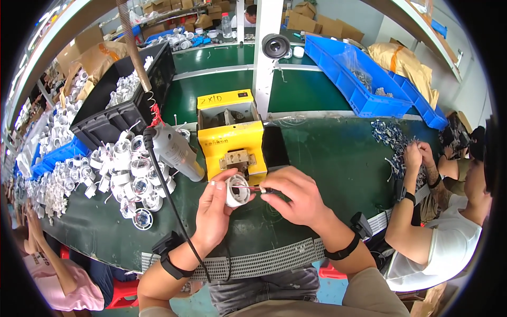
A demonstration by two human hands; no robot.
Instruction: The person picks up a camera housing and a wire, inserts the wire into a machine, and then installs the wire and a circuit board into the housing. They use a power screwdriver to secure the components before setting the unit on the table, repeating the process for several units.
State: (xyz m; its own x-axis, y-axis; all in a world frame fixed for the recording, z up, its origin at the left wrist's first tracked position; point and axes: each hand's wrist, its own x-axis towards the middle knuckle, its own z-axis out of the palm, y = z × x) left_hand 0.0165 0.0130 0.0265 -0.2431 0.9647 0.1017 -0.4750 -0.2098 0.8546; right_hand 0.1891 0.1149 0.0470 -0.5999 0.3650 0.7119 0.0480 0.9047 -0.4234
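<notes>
White housing (231,196): round, hollow, opening visible from above; up between the hands, in front of the yellow machine (232,138), over the green surface (327,158).
Left hand (214,208): grasping the housing, thumb and fingers around its left side and rim.
Right hand (297,196): thumb and forefinger pinched on the wires (248,187), just beside the opening; small dark bit at fingertips, too small to identify.
Wires: thin, at least one reddish, reaching out of the housing; probably limp, easily bent.
Weight: looks like plastic, likely light, one hand should carry it.
Stiffness: wall seems rigid, shouldn't squash under normal grip.
Slip: smooth curved outside, may roll in loose fingers.
Fragile: wires and their joints likely weaker than the shell; hard tugs risky.
Hold: outer wall on opposite sides, opening left free; wires lightly, near their ends.
Nearby: pile of white parts (132,170) left, grey tool (177,151) beside machine.
</notes>
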